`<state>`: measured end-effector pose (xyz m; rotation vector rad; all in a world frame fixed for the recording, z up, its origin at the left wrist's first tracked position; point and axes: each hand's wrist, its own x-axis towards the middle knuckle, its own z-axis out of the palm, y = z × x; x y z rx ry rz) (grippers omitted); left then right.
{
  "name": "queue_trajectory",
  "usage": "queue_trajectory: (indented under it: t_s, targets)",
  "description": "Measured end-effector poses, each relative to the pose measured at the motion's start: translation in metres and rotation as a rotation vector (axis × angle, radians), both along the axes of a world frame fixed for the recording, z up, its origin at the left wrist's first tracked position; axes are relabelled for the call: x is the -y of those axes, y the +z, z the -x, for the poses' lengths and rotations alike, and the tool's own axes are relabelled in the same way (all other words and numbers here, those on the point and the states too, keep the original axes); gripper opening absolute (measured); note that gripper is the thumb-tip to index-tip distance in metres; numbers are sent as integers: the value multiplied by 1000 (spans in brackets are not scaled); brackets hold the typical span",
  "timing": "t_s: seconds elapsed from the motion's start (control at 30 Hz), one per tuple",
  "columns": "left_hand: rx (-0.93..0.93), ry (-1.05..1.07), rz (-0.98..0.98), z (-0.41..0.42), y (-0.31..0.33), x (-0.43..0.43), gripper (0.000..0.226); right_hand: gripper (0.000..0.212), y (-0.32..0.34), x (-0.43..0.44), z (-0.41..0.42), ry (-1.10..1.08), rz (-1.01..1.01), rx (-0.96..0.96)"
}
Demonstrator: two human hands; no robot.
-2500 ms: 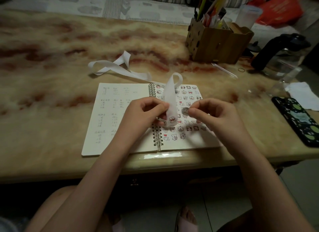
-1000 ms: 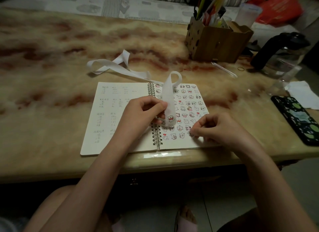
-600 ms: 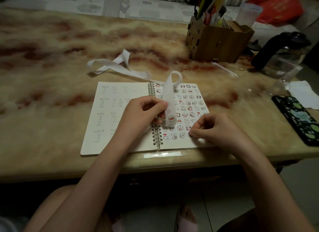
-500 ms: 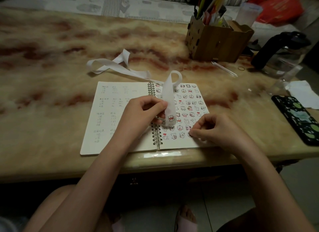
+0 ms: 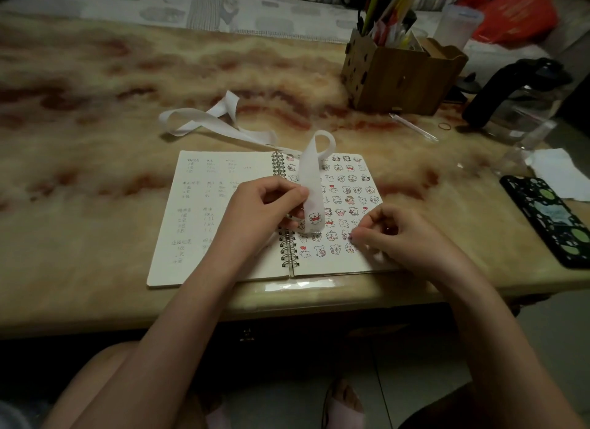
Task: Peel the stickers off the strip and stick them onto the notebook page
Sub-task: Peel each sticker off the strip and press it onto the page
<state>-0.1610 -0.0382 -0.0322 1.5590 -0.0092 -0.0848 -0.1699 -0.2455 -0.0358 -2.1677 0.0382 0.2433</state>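
Observation:
An open spiral notebook (image 5: 204, 224) lies at the table's near edge. Its left page holds handwriting; its right page (image 5: 351, 186) is covered with several rows of small cartoon stickers. My left hand (image 5: 261, 211) pinches a white sticker strip (image 5: 311, 179) above the spiral; the strip loops upward and trails off to the far left across the table. One bear sticker (image 5: 314, 218) sits near the strip's lower end. My right hand (image 5: 399, 234) rests on the lower right page, its fingertips pressed down on the bottom sticker row.
A wooden pen holder (image 5: 402, 74) full of pens stands at the back right. A glass kettle with a black handle (image 5: 517, 93), a phone in a patterned case (image 5: 549, 218), white paper (image 5: 558, 176) and a clear pen (image 5: 413, 127) lie to the right.
My right hand came down from beside the strip to the lower right page and now presses there. My left hand has kept hold of the strip without moving.

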Motion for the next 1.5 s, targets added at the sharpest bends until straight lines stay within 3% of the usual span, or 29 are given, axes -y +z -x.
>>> queue_trajectory:
  t_s: [0.1, 0.37, 0.47, 0.6, 0.87, 1.1, 1.5]
  targets:
    - [3, 2, -7, 0, 0, 0, 10, 26, -4, -4, 1, -36, 66, 40]
    - [3, -2, -15, 0, -1, 0, 10, 14, -5, -5, -1, 6, 181, 72]
    - [5, -1, -11, 0, -1, 0, 10, 14, -3, -4, 0, 3, 131, 63]
    - [8, -4, -6, 0, -2, 0, 11, 33, 1, -3, 2, 7, 93, -6]
    - [11, 5, 15, 0, -3, 0, 8, 18, 0, 3, -2, 41, 30, -63]
    - [36, 2, 43, 1, 0, 4, 8, 5, 10, -16, 2, -111, -175, 336]
    - [59, -23, 55, 1, -2, 4, 9, 8, 11, -41, 10, -40, -319, 397]
